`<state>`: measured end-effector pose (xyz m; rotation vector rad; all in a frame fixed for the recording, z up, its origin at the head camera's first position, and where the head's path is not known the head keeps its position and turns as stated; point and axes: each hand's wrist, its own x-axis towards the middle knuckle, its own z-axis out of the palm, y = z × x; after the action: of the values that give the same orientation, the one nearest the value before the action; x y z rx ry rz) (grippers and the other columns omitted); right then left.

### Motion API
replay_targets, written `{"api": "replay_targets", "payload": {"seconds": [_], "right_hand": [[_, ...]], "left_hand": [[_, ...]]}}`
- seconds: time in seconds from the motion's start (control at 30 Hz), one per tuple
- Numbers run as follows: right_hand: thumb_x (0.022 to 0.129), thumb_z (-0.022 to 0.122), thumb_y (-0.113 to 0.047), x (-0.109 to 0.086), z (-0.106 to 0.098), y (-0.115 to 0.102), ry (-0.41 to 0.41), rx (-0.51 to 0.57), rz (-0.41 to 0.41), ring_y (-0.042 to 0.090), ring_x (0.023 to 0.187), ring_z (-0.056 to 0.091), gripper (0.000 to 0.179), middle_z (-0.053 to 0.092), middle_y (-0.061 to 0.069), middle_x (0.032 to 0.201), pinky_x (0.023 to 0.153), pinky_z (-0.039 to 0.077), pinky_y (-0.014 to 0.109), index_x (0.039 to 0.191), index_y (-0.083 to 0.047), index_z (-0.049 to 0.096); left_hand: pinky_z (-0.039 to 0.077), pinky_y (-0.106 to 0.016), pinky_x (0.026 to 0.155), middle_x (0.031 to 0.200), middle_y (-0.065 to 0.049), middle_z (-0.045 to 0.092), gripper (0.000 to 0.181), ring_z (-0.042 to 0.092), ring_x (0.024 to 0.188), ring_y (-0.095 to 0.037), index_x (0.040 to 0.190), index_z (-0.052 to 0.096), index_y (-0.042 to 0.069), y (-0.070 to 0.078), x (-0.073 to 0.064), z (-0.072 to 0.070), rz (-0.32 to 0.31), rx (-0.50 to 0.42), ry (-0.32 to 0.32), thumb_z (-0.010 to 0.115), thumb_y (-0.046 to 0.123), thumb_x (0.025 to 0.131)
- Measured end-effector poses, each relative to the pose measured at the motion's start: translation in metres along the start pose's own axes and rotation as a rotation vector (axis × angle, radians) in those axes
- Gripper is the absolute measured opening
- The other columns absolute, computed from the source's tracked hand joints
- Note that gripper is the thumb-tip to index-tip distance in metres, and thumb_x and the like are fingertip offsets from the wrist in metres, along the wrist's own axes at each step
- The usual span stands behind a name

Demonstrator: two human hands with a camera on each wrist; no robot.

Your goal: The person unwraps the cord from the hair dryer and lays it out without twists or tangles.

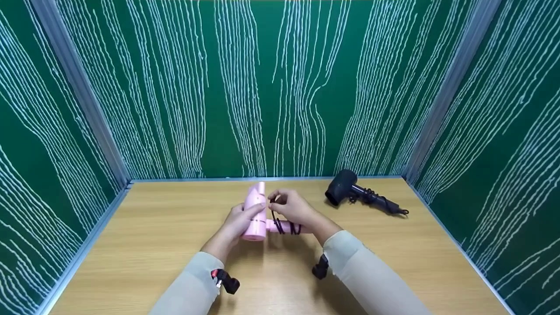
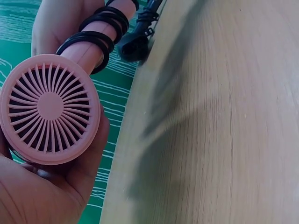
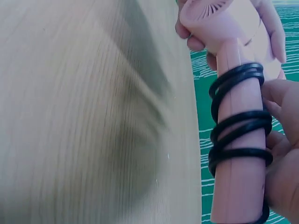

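Observation:
My left hand (image 1: 234, 225) grips the barrel of a pink hair dryer (image 1: 255, 229), raised over the table. Its round slotted rear grille (image 2: 50, 106) faces the left wrist camera. The handle (image 3: 239, 186) points to the right, with a black power cord (image 3: 240, 117) wound round it in several loops. Beside the barrel, my right hand (image 1: 297, 209) pinches a stretch of this cord between thumb and fingers. In the right wrist view that hand (image 3: 285, 154) shows behind the handle, its fingertips partly hidden.
A black hair dryer (image 1: 343, 186) lies at the back right of the wooden table (image 1: 166, 245), its cord wrapped about its handle. Green panels (image 1: 271, 87) with white wavy lines enclose the back and sides. A small black device is strapped at each sleeve.

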<state>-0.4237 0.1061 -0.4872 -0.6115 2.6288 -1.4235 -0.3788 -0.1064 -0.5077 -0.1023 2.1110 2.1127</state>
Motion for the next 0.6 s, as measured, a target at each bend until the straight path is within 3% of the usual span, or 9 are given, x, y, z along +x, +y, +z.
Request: {"api": "replay_targets", "payload": {"seconds": [0.1, 0.2, 0.37, 0.47, 0.6], "right_hand": [[0.103, 0.078, -0.011, -0.001, 0.002, -0.003, 0.073, 0.094, 0.009, 0.02, 0.087, 0.072, 0.027, 0.077, 0.007, 0.094, 0.079, 0.058, 0.032, 0.128, -0.011, 0.068], [0.1, 0.079, -0.006, -0.001, 0.001, -0.006, 0.128, 0.17, 0.036, 0.021, 0.082, 0.071, 0.045, 0.076, 0.006, 0.091, 0.073, 0.056, 0.03, 0.141, -0.012, 0.06], [0.099, 0.078, -0.003, -0.001, 0.0, -0.01, 0.162, 0.238, 0.086, 0.02, 0.075, 0.071, 0.075, 0.075, 0.008, 0.095, 0.069, 0.065, 0.034, 0.168, -0.011, 0.048], [0.099, 0.075, 0.0, -0.001, 0.001, -0.013, 0.168, 0.324, 0.128, 0.018, 0.07, 0.072, 0.071, 0.074, 0.01, 0.096, 0.068, 0.068, 0.033, 0.166, -0.006, 0.052], [0.097, 0.073, 0.006, -0.002, 0.001, -0.018, 0.193, 0.503, 0.187, 0.018, 0.068, 0.074, 0.056, 0.075, 0.014, 0.096, 0.068, 0.07, 0.032, 0.15, -0.003, 0.058]], "left_hand": [[0.066, -0.032, 0.078, 0.116, -0.018, 0.077, 0.066, 0.077, 0.094, -0.024, 0.143, 0.062, -0.005, -0.001, 0.0, 0.0, 0.014, 0.009, 0.016, 0.08, 0.045, 0.103], [0.068, -0.035, 0.079, 0.118, -0.019, 0.077, 0.069, 0.078, 0.096, -0.026, 0.145, 0.061, -0.005, -0.002, 0.0, 0.0, 0.01, 0.007, 0.023, 0.081, 0.046, 0.103], [0.069, -0.037, 0.081, 0.121, -0.02, 0.077, 0.072, 0.078, 0.098, -0.027, 0.148, 0.058, -0.005, -0.004, 0.002, 0.001, 0.01, 0.006, 0.027, 0.08, 0.047, 0.103], [0.069, -0.037, 0.08, 0.119, -0.02, 0.077, 0.071, 0.078, 0.097, -0.026, 0.147, 0.059, -0.005, -0.005, 0.004, 0.002, 0.013, -0.004, 0.043, 0.081, 0.047, 0.103], [0.068, -0.035, 0.077, 0.116, -0.018, 0.077, 0.069, 0.078, 0.093, -0.025, 0.146, 0.059, -0.004, -0.007, 0.005, 0.002, 0.011, -0.022, 0.079, 0.081, 0.046, 0.103]]}}
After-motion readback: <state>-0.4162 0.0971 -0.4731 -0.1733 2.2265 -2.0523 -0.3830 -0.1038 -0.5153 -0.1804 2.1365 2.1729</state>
